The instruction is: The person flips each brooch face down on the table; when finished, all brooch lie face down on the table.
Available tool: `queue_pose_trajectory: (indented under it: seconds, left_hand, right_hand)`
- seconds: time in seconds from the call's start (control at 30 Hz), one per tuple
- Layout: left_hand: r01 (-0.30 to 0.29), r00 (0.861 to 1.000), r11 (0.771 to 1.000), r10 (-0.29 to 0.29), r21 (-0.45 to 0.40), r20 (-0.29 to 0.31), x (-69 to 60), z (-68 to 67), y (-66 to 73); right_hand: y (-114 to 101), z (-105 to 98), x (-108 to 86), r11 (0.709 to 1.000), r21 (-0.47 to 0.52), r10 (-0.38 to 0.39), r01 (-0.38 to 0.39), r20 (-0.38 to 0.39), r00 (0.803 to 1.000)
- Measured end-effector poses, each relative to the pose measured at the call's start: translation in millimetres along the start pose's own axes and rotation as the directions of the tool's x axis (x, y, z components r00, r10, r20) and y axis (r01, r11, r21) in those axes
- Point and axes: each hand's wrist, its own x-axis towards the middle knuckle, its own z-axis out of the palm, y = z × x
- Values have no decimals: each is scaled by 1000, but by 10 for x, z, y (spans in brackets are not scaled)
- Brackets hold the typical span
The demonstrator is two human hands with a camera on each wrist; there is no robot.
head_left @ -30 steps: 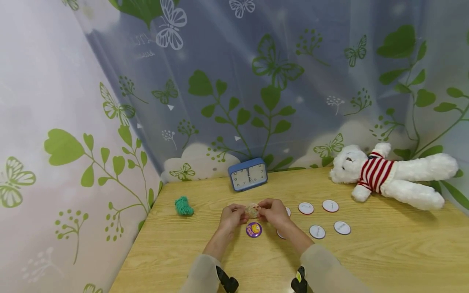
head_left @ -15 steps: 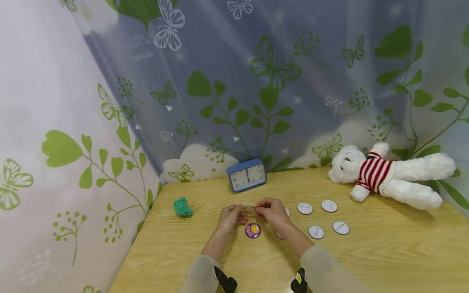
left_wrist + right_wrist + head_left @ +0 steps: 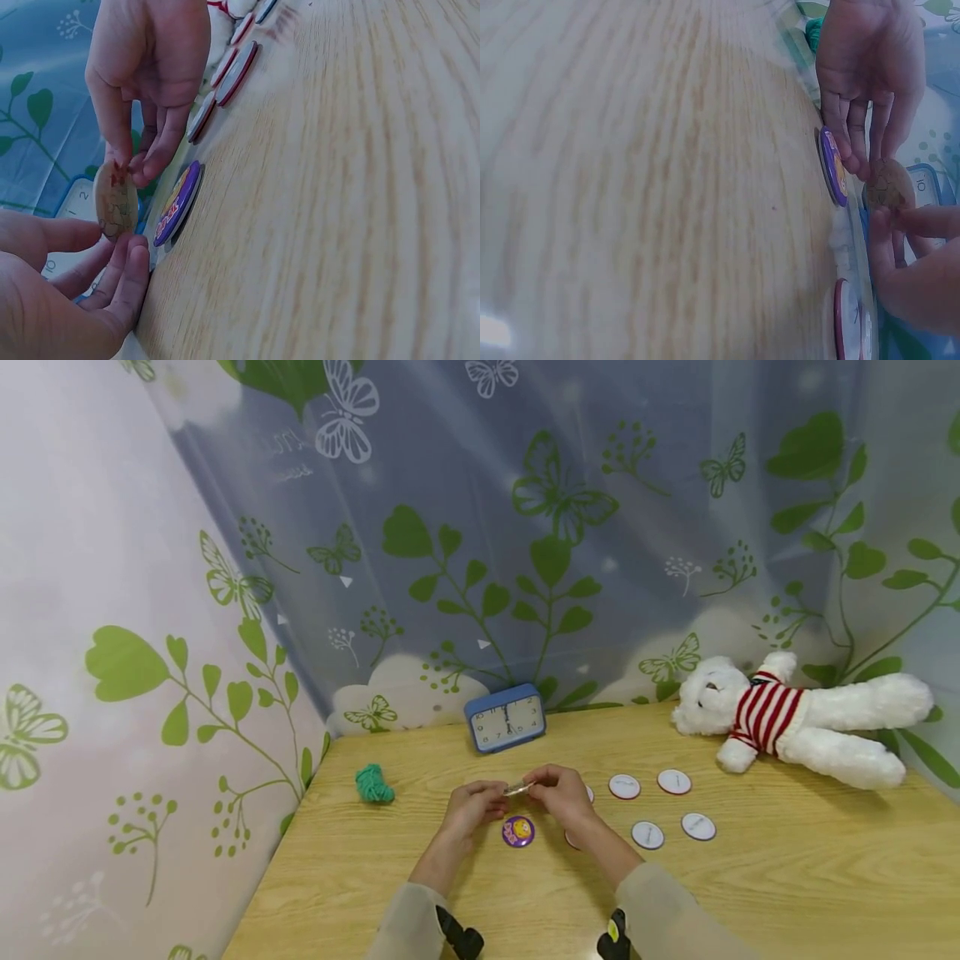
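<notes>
A beige round badge (image 3: 116,201) with a faint printed picture is held up between both hands, tilted nearly edge-on in the head view. My left hand (image 3: 471,810) pinches one edge of it between thumb and fingers. On the opposite edge, the thumb and fingertips of my right hand (image 3: 561,797) grip it. Just below the hands, a purple badge (image 3: 518,832) with a yellow figure lies face up on the wooden table (image 3: 525,893). To the right, white-backed badges (image 3: 624,787) lie face down in two rows, some partly covered by my right hand and forearm.
Behind the hands stands a blue clock (image 3: 506,719) near the curtain. A bundle of green yarn (image 3: 373,784) lies at the left. At the back right, a white teddy bear (image 3: 772,710) in a red-striped sweater lies on its side.
The beige badge has turned in my fingers, from its printed face showing in the head view to nearly edge-on. Both hands stay in about the same place.
</notes>
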Motion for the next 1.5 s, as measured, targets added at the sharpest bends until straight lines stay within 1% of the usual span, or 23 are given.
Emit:
queue_pose_trajectory:
  seconds: [0.17,0.33,0.5,0.67,0.83,1.03,1.2,1.33,1.5]
  left_hand:
    - [-18,1000,1000,18,-1,1,-1,-7,-12]
    - [-36,999,999,36,2,0,8,-3,-39]
    - [-35,999,999,35,11,-8,12,4,-41]
    - [-44,999,999,44,15,-2,9,-1,-31]
    - [-31,999,999,31,22,-8,16,8,-22]
    - [-10,1000,1000,10,11,-25,5,29,1]
    - [6,1000,1000,-6,16,-29,-8,35,15]
    - [13,999,999,-12,42,-31,-15,30,23]
    - [34,999,996,-32,87,-31,-39,23,57]
  right_hand:
    - [-11,2,1,999,40,31,-32,15,999]
    - [-22,7,-12,999,19,37,-38,15,999]
    - [-26,5,-22,999,6,34,-34,11,999]
    - [-6,6,-9,1000,-4,28,-28,-1,1000]
    - [2,-9,5,999,-36,25,-26,-6,1000]
    - [15,-4,2,999,-6,49,-49,7,999]
    - [21,7,8,998,-17,59,-59,-2,998]
    - [29,5,19,998,-27,61,-61,-10,998]
    - [28,-3,29,996,-59,66,-67,-18,998]
